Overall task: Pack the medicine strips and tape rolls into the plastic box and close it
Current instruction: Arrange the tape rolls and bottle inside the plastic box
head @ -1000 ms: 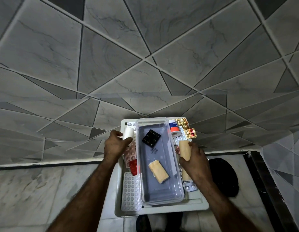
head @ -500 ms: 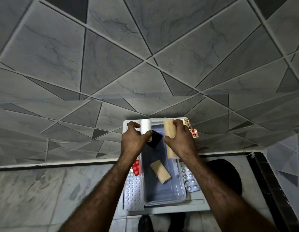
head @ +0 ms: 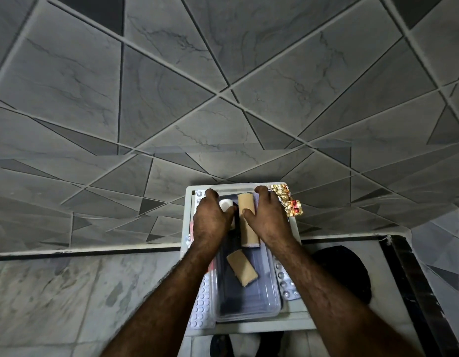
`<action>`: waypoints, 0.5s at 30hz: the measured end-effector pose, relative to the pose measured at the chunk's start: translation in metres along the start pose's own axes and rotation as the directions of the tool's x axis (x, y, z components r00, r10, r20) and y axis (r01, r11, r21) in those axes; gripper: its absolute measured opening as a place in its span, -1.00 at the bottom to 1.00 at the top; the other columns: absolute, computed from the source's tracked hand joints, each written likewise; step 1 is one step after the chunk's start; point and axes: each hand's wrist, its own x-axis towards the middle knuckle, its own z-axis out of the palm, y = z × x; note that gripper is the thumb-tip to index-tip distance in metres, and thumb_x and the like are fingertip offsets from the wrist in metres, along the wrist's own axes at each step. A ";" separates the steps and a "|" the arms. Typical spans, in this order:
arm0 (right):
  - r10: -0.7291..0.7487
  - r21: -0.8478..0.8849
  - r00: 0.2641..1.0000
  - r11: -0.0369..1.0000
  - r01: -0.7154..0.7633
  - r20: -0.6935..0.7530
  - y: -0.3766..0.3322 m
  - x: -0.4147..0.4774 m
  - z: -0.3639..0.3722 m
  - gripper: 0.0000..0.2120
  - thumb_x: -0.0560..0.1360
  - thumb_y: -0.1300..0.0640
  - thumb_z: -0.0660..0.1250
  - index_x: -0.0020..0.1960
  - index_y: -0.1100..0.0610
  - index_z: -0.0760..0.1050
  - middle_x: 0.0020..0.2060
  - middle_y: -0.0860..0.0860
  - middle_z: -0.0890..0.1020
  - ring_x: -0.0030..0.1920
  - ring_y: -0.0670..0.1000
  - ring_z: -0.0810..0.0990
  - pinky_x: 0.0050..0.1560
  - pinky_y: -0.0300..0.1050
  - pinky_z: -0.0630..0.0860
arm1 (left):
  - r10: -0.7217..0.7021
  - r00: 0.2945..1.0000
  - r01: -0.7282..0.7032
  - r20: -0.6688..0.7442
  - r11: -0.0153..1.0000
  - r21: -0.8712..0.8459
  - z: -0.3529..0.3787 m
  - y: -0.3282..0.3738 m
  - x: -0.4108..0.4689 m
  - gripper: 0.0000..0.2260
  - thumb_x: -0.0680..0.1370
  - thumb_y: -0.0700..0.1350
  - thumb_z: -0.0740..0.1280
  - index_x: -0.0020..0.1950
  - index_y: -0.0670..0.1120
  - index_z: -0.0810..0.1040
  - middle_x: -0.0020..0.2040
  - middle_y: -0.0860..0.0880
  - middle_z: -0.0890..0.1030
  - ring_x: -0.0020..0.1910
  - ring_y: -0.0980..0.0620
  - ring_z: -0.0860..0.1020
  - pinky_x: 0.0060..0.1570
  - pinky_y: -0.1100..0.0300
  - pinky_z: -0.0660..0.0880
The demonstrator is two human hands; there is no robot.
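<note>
The left hand [head: 210,222] is curled around a white tape roll [head: 227,205], and the right hand [head: 268,217] lies half-spread against a long tan roll [head: 247,220]; both sit over the far end of the clear plastic box [head: 272,302]. A shorter tan roll [head: 241,267] already lies mid-box. Judgement: lay both rolls flat and lengthwise, leaving room for the strips [head: 201,302] along the tray [head: 304,322] edges, foil ones [head: 287,202] at its far right corner.
</note>
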 end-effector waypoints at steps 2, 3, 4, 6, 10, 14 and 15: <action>0.005 0.021 1.000 1.000 -0.004 -0.022 0.007 0.000 -0.003 -0.48 0.46 0.10 0.36 0.37 0.16 0.31 0.27 0.21 0.45 0.24 0.21 0.47 0.20 0.01 0.43 | 0.006 1.000 -0.006 -0.021 1.000 -0.019 -0.003 -0.004 0.001 -0.58 0.47 -0.01 0.45 0.25 -0.12 0.47 0.13 -0.14 0.66 0.12 -0.15 0.62 -0.02 0.19 0.41; 0.014 0.038 0.999 0.999 -0.012 -0.041 0.011 -0.001 -0.006 -0.52 0.47 0.12 0.36 0.34 0.16 0.34 0.24 0.21 0.48 0.21 0.22 0.49 0.18 0.01 0.45 | 0.007 0.999 -0.009 -0.038 1.000 -0.030 -0.006 -0.007 0.001 -0.61 0.47 -0.04 0.45 0.24 -0.12 0.48 0.11 -0.13 0.67 0.08 -0.14 0.63 -0.01 0.18 0.44; 0.023 0.055 0.998 0.998 -0.020 -0.062 0.015 0.000 -0.008 -0.54 0.46 0.13 0.36 0.32 0.17 0.37 0.21 0.21 0.50 0.18 0.22 0.51 0.17 0.01 0.47 | 0.003 0.998 -0.005 -0.058 0.999 -0.047 -0.009 -0.009 0.001 -0.64 0.47 -0.07 0.44 0.22 -0.12 0.50 0.09 -0.13 0.68 0.04 -0.13 0.65 -0.02 0.18 0.45; 0.045 0.072 0.994 0.997 -0.038 -0.098 0.026 0.002 -0.013 -0.59 0.45 0.16 0.36 0.28 0.18 0.43 0.17 0.21 0.54 0.16 0.23 0.54 0.16 0.02 0.50 | -0.025 0.994 0.015 -0.105 0.996 -0.092 -0.018 -0.018 0.002 -0.71 0.48 -0.10 0.43 0.17 -0.12 0.52 0.04 -0.10 0.70 -0.03 -0.12 0.66 -0.05 0.20 0.43; 0.097 0.084 0.991 0.993 -0.089 -0.095 0.045 0.008 -0.022 -0.64 0.44 0.18 0.39 0.23 0.13 0.47 0.16 0.18 0.57 0.15 0.20 0.56 0.17 -0.02 0.49 | -0.081 0.989 0.063 -0.122 0.988 -0.143 -0.032 -0.044 0.004 -0.73 0.47 -0.12 0.43 0.14 -0.08 0.54 0.00 -0.08 0.71 -0.10 -0.07 0.65 -0.03 0.15 0.50; 0.053 0.033 0.999 0.998 -0.053 0.001 0.052 0.016 -0.026 -0.51 0.40 0.24 0.39 0.31 0.10 0.43 0.24 0.17 0.52 0.21 0.19 0.52 0.19 -0.06 0.44 | -0.074 0.997 0.074 0.014 0.996 -0.042 -0.039 -0.067 0.001 -0.71 0.47 -0.13 0.44 0.19 -0.06 0.56 0.05 -0.04 0.69 -0.13 0.03 0.61 -0.06 0.20 0.48; 0.026 0.016 0.999 1.000 -0.026 0.035 0.052 0.018 -0.026 -0.46 0.38 0.26 0.39 0.34 0.10 0.40 0.28 0.17 0.49 0.24 0.20 0.51 0.22 -0.05 0.43 | -0.072 0.996 0.073 0.046 0.997 -0.017 -0.040 -0.072 -0.001 -0.70 0.47 -0.14 0.44 0.20 -0.06 0.56 0.07 -0.05 0.69 -0.12 0.02 0.62 -0.09 0.21 0.48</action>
